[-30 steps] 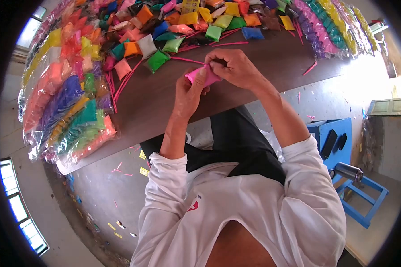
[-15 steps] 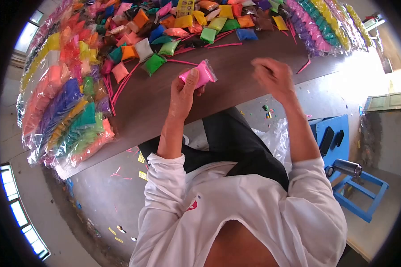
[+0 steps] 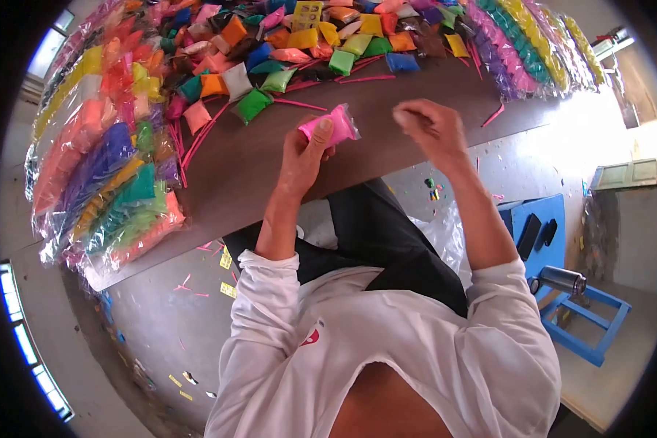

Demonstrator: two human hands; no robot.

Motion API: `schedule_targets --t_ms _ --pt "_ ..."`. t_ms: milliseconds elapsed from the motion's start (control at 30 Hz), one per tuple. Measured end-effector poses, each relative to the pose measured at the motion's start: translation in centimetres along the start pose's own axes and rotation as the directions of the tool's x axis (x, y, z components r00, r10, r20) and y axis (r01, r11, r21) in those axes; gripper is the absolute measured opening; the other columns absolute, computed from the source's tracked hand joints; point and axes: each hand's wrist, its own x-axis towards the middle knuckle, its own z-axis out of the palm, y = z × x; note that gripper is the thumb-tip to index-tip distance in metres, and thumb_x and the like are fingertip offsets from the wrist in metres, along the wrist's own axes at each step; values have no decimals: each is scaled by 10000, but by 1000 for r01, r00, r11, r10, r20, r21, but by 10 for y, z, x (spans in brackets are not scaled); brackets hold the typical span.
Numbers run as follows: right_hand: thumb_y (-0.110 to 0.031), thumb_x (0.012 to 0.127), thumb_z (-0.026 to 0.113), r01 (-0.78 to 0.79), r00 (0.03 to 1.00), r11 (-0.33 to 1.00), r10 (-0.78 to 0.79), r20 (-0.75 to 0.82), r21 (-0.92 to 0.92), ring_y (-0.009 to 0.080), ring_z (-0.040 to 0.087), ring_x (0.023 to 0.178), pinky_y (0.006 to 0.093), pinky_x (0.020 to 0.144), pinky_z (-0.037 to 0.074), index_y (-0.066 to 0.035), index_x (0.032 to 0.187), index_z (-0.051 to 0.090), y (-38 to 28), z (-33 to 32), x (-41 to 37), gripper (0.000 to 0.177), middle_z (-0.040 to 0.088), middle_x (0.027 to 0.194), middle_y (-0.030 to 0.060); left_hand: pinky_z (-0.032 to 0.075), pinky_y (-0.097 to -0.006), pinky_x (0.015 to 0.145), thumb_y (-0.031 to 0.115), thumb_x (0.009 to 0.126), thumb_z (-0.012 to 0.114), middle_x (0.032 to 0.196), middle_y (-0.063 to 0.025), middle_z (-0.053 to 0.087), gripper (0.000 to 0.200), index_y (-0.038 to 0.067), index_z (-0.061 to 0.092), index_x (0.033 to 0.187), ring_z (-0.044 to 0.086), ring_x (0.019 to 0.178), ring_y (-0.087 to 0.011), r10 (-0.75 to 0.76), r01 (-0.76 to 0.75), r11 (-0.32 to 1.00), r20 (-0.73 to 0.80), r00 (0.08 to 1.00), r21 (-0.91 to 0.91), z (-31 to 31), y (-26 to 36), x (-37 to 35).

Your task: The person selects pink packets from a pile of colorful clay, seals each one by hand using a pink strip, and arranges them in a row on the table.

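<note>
A small pink packet (image 3: pixel 331 128) in clear plastic wrap is pinched between the thumb and fingers of my left hand (image 3: pixel 306 155). It is held above the brown table, its clear crimped end pointing right. To the right of it, apart from the packet, my right hand (image 3: pixel 436 133) hovers with its fingers curled in, a little blurred. Whatever those fingers hold, if anything, is hidden. Beyond my left hand a green packet (image 3: pixel 253 106) and thin pink strips (image 3: pixel 299 104) lie on the table.
A heap of multicoloured packets (image 3: pixel 285 55) covers the table's (image 3: pixel 230 186) far side. Clear bags of packets stand in rows at left (image 3: pixel 109 175) and right (image 3: pixel 515 47). A blue stool (image 3: pixel 547 244) at right bears a metal flask (image 3: pixel 562 279) and dark objects. Scraps litter the floor.
My right hand has moved slightly left, nearer the pink packet. My left hand has shifted a little right and still holds the packet. The whole view has tilted slightly.
</note>
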Motion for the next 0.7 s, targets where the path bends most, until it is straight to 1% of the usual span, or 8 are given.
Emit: schedule_targets --t_ms 100,200,267,300,400,500,600,700 --pt "-160 869 688 -1 991 995 -13 135 103 51 544 714 224 645 450 7 968 686 4 32 22 194 644 801 -14 365 -231 567 472 953 529 687 17 545 411 84 592 834 482 627 -72 12 -12 1000 0 1000 26 -1 1 -1" --pt "-171 883 682 -19 974 986 -19 226 164 24 503 645 189 558 401 -11 990 684 4 46 31 193 596 744 -37 364 -232 571 463 953 533 691 16 547 403 83 590 832 484 630 -76 2 -2 1000 -20 1000 14 0 0 -1" --pt "-168 888 671 -17 967 983 -30 252 182 23 505 648 190 559 403 -16 977 682 4 48 31 177 589 730 -41 365 -232 570 456 952 541 696 15 551 397 81 589 831 485 631 -76 -6 6 1000 -32 999 -6 1 -1 -1" --pt "-167 891 666 -17 965 982 -34 261 190 23 506 650 190 560 404 -18 970 680 4 48 32 169 585 722 -43 371 -225 566 463 942 556 706 18 555 407 66 602 866 490 635 -68 -4 4 1000 -23 1000 -9 0 -2 0" --pt "-138 909 625 5 962 992 -39 270 125 23 505 647 188 556 406 -24 944 672 5 44 31 128 584 730 -41 383 -212 559 474 922 589 728 23 561 442 34 626 939 500 643 -52 5 -5 1000 -4 1000 -6 1 -6 1" --pt "-113 917 592 -158 947 973 100 306 171 18 506 649 186 561 417 -16 926 657 8 50 29 117 597 754 -35 385 -212 556 460 920 600 728 22 559 435 26 623 949 497 642 -52 13 -13 1000 -8 1000 26 3 -7 0" --pt "-106 890 613 -173 949 957 98 300 235 66 566 708 235 616 464 16 956 662 -2 46 29 148 648 793 19 387 -213 561 435 933 590 729 20 561 408 28 618 950 500 642 -57 7 -6 999 -19 1000 44 2 -7 0" --pt "-86 889 614 7 971 988 -44 236 153 81 590 740 247 659 492 23 1010 662 -1 48 29 170 666 828 38 387 -214 573 416 958 554 732 20 568 376 44 614 949 506 646 -62 8 -6 997 -25 1000 71 3 -7 -1"
